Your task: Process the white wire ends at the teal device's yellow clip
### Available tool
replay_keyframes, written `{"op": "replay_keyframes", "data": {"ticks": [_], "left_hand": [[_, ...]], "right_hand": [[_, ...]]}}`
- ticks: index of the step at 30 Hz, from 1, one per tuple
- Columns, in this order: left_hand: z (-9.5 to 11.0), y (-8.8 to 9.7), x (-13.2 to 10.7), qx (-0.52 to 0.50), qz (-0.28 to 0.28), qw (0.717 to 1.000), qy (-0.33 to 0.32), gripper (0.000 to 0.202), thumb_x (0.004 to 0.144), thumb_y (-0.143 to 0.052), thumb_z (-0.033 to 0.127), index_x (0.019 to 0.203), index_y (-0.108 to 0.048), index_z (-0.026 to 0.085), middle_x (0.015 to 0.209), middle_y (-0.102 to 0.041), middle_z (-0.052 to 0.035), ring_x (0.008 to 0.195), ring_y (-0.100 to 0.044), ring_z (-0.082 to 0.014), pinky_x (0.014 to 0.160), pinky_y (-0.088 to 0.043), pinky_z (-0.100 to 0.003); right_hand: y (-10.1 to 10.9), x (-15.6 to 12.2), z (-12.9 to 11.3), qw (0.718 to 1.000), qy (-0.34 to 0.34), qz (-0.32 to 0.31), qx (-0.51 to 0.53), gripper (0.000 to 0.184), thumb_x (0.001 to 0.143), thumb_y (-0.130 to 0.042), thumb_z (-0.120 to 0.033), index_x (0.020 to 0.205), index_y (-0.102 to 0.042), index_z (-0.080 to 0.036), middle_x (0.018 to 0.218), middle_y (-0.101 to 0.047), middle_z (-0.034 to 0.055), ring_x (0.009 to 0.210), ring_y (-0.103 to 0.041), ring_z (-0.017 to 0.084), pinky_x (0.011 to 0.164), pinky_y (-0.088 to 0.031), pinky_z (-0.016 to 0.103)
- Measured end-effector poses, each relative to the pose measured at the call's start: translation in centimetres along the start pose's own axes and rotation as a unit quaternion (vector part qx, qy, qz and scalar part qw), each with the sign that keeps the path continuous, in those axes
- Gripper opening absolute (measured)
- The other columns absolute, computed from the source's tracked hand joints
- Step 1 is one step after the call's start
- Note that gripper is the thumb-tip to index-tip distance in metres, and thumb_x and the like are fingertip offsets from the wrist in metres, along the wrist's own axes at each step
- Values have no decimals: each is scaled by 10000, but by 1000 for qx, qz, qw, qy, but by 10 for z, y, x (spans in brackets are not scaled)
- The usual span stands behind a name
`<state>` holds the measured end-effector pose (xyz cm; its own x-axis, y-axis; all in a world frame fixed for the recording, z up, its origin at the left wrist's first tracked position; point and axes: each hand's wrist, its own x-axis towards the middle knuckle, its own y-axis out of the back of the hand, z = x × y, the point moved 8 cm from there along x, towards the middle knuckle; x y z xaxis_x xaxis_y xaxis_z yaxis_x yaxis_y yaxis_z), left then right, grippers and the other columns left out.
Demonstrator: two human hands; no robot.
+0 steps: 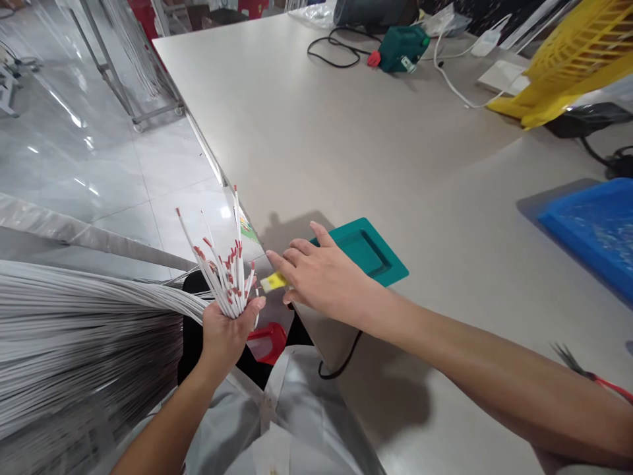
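My left hand (228, 336) is closed around a bundle of white wires (232, 284), whose reddish, copper-like ends fan upward above the fist. To its right, my right hand (321, 274) reaches in over the table edge. Between its thumb and fingers is a small flat yellow piece with a pale end (273, 282); its exact kind is not clear. That pale end points at a wire tip near my left thumb; whether they touch cannot be told. A teal square dish (393, 269) lies on the table just behind my right hand, which partly covers it.
A long mass of white wires (89, 316) stretches off to the left. On the table (346, 152) stand a teal box with a red knob (403, 49), a yellow slatted object (568, 66) and a blue tray (583, 214). Below is a red object (277, 340).
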<state>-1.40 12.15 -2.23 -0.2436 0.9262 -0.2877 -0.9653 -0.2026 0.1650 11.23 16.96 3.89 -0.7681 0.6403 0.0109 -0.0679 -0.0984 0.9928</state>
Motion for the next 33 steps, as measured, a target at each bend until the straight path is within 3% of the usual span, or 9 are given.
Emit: {"op": "replay_keyframes", "data": {"ticks": [5, 9, 11, 17, 21, 23, 25, 29, 33], "left_hand": [[0, 6, -3, -25, -12, 1000, 6, 250, 666, -695, 259, 878, -662, 130, 453, -515, 61, 408, -399, -55, 431, -367, -189], [-2, 17, -6, -78, -9, 997, -13, 167, 686, -689, 250, 810, -640, 150, 435, -492, 69, 398, -397, -51, 401, -336, -180], [-3, 19, -8, -101, -24, 994, -27, 118, 708, -674, 244, 779, -639, 156, 440, -484, 68, 399, -395, -51, 396, -326, -181], [-10, 15, -14, -149, -79, 986, -6, 76, 723, -668, 237, 753, -650, 170, 462, -518, 56, 380, -387, -42, 369, -303, -173], [-11, 13, -17, -138, -98, 986, 1, 90, 722, -670, 250, 749, -665, 164, 526, -584, 26, 390, -397, -39, 371, -314, -173], [-14, 12, -16, -132, -108, 985, 8, 103, 721, -669, 259, 747, -671, 160, 511, -572, 26, 392, -389, -41, 375, -315, -176], [-18, 14, -14, -125, -101, 987, 13, 117, 715, -671, 266, 759, -676, 157, 504, -564, 26, 397, -392, -47, 384, -323, -183], [-14, 21, -9, -96, -45, 994, 1, 158, 704, -670, 268, 814, -688, 156, 468, -522, 36, 417, -418, -69, 411, -349, -199], [3, 18, -11, -53, -25, 998, 2, 108, 653, -687, 252, 635, -667, 148, 499, -539, 8, 428, -445, -98, 412, -385, -229]], "right_hand": [[21, -6, -4, 995, -3, 90, 44, 604, 758, -561, -556, 1136, -559, -85, 887, -665, 134, 911, -560, 287, 938, -309, 542], [43, -23, -21, 959, -3, 240, 154, 207, 855, -516, -232, 1000, -623, -129, 861, -678, 79, 787, -599, 188, 759, -463, 346], [34, -24, -23, 929, -56, 233, 281, 206, 857, -504, -196, 997, -625, -104, 891, -669, 105, 811, -608, 184, 698, -491, 301], [-14, -9, -32, 696, -149, 187, 677, 121, 759, -656, -276, 838, -706, -199, 766, -658, 37, 716, -589, 137, 646, -494, 267], [-37, -5, -40, 512, -188, 168, 821, 113, 737, -672, -309, 723, -705, -202, 659, -617, 6, 575, -545, 102, 464, -417, 210], [-40, -7, -40, 460, -201, 153, 851, 161, 764, -639, -334, 702, -686, -193, 590, -573, -15, 472, -483, 74, 404, -361, 195], [-27, -11, -33, 498, -182, 180, 829, 161, 775, -626, -318, 695, -672, -187, 576, -560, -19, 477, -477, 73, 443, -392, 207], [14, -18, -23, 706, -96, 245, 658, 87, 774, -616, -203, 720, -680, -181, 642, -607, 19, 627, -546, 119, 590, -465, 254], [31, -22, -21, 797, -104, 302, 513, 108, 798, -580, -185, 815, -685, -164, 755, -655, 61, 714, -596, 138, 665, -494, 267]]}}
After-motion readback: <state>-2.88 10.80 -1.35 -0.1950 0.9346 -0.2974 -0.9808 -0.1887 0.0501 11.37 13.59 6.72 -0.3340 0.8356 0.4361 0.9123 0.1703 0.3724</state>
